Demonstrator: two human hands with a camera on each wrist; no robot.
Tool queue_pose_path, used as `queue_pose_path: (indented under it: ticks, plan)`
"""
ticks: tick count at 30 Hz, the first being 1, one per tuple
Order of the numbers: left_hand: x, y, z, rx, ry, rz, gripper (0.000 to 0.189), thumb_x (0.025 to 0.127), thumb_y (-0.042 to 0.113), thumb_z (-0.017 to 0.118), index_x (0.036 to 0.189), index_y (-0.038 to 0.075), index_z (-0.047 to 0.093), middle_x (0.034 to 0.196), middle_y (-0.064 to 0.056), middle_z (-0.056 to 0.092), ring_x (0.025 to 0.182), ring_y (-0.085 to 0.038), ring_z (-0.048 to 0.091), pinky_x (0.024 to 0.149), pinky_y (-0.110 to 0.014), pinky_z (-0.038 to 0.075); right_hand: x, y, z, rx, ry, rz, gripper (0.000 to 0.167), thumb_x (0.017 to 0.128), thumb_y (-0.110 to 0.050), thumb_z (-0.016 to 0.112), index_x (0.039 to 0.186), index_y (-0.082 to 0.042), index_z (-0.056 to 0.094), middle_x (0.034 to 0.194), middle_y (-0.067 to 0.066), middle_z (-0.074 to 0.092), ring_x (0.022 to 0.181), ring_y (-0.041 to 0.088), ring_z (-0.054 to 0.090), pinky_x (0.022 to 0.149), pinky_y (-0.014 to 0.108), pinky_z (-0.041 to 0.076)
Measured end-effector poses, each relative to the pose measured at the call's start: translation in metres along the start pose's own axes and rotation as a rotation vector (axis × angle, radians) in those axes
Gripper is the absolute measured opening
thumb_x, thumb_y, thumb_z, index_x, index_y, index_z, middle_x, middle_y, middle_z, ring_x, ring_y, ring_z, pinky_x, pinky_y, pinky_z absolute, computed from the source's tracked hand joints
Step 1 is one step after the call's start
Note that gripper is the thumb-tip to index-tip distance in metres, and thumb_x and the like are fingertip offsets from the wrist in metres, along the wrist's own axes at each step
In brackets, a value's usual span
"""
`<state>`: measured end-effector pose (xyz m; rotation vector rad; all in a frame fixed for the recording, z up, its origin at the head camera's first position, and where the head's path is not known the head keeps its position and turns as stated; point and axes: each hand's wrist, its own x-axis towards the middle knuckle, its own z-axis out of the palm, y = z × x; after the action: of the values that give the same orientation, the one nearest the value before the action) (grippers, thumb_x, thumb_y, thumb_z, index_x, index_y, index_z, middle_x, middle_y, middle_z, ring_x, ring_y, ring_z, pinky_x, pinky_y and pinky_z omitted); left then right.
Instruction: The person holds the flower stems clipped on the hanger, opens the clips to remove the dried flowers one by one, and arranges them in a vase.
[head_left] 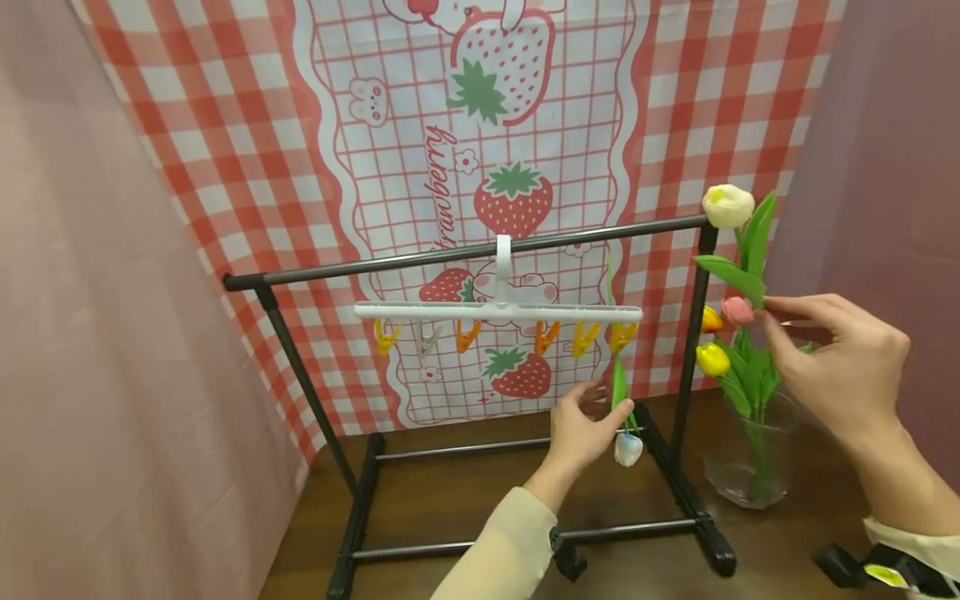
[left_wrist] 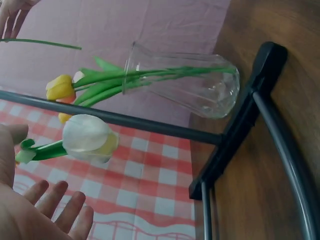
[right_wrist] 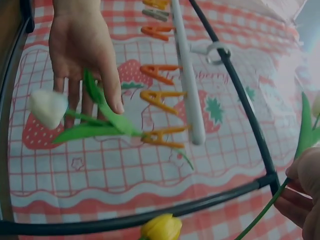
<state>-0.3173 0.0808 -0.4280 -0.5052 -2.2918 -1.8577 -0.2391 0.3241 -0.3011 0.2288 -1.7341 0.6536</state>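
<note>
A white tulip [head_left: 628, 449] hangs head down, its stem in the end yellow-orange clip [head_left: 622, 337] of a white hanger [head_left: 427, 312]. My left hand [head_left: 581, 425] is around its leaves, fingers spread and loosely bent; the left wrist view shows the tulip head [left_wrist: 90, 138] beside the fingers, not gripped. My right hand [head_left: 847, 367] pinches the stem of a cream tulip [head_left: 729, 206], held upright right of the rack. Its bare stem [right_wrist: 260, 215] runs below the fingers in the right wrist view.
A clear vase [head_left: 723, 479] with yellow, pink and orange tulips stands right of the rack. The black rack [head_left: 615, 232] carries the hanger on its top bar. More clips [head_left: 468, 336] line the hanger. A strawberry-patterned cloth [head_left: 247, 167] hangs behind.
</note>
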Motion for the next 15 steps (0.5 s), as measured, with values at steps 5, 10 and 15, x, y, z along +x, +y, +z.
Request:
queue_pose_path:
  ticks: [5, 10, 15]
  plan:
    - [0.001, 0.0, 0.002, -0.003, 0.058, 0.047, 0.024, 0.092, 0.028, 0.083, 0.109, 0.012, 0.082, 0.095, -0.003, 0.082, 0.078, 0.002, 0.068, 0.075, -0.019, 0.057, -0.004, 0.014, 0.0, 0.032, 0.029, 0.054, 0.021, 0.081, 0.006, 0.083, 0.102, 0.006, 0.082, 0.094, -0.003, 0.077, 0.086, -0.031, 0.057, 0.08, -0.006, 0.042]
    - [0.001, -0.002, 0.003, -0.01, 0.085, 0.072, 0.017, 0.09, 0.023, 0.083, 0.097, 0.008, 0.083, 0.086, -0.006, 0.081, 0.07, 0.005, 0.062, 0.069, -0.018, 0.054, -0.01, 0.034, -0.004, 0.077, 0.046, 0.08, 0.021, 0.082, 0.001, 0.083, 0.102, 0.005, 0.082, 0.098, -0.042, 0.065, 0.082, -0.028, 0.061, 0.078, -0.004, 0.045]
    - [-0.001, 0.0, 0.01, -0.075, 0.013, -0.016, 0.019, 0.09, 0.022, 0.084, 0.101, 0.007, 0.079, 0.09, -0.005, 0.08, 0.076, 0.0, 0.065, 0.073, -0.019, 0.056, -0.019, 0.053, -0.011, 0.032, 0.053, 0.127, 0.02, 0.083, -0.003, 0.083, 0.102, 0.003, 0.083, 0.095, -0.047, 0.062, 0.076, -0.03, 0.058, 0.076, -0.005, 0.042]
